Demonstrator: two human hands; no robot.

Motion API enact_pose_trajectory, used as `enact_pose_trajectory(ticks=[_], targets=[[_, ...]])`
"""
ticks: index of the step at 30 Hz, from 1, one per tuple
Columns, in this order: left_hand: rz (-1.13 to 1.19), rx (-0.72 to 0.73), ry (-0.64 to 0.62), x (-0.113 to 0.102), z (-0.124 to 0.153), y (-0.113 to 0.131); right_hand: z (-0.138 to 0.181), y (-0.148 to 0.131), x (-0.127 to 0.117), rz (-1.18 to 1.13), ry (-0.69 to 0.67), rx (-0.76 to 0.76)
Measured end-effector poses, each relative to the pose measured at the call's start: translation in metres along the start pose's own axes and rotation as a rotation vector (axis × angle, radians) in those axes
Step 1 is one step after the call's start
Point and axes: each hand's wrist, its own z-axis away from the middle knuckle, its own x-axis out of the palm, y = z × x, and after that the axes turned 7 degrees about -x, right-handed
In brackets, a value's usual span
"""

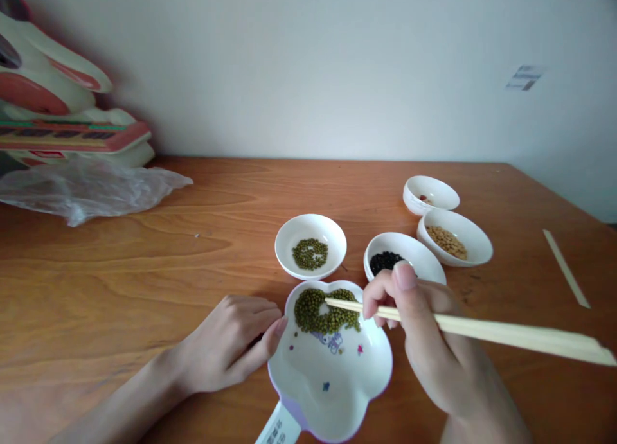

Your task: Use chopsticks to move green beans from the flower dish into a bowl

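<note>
On the wooden table [120, 270], the right hand [424, 341] grips chopsticks [482, 331] pointing left into the flower-shaped bowl [332, 380], whose rim the loosely curled left hand [231, 341] touches.

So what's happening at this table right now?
A person's right hand holds wooden chopsticks, tips over the green beans piled in a flower-shaped dish. The left hand rests against that dish's rim. Behind it, one small white bowl has a few green beans; others hold black beans and yellow beans.
</note>
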Motion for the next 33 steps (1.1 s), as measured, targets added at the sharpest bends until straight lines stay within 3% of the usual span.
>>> enact_pose_trajectory(ticks=[7, 17, 33], targets=[[-0.001, 0.017, 0.017, 0.0, -0.001, 0.001, -0.01, 0.015, 0.01, -0.012, -0.038, -0.005], [-0.009, 0.005, 0.023, -0.001, -0.001, 0.002, 0.007, 0.014, 0.006, 0.0, -0.069, 0.112], [0.003, 0.009, 0.019, 0.0, -0.001, 0.001, 0.0, 0.012, 0.011, 0.028, -0.085, 0.044]])
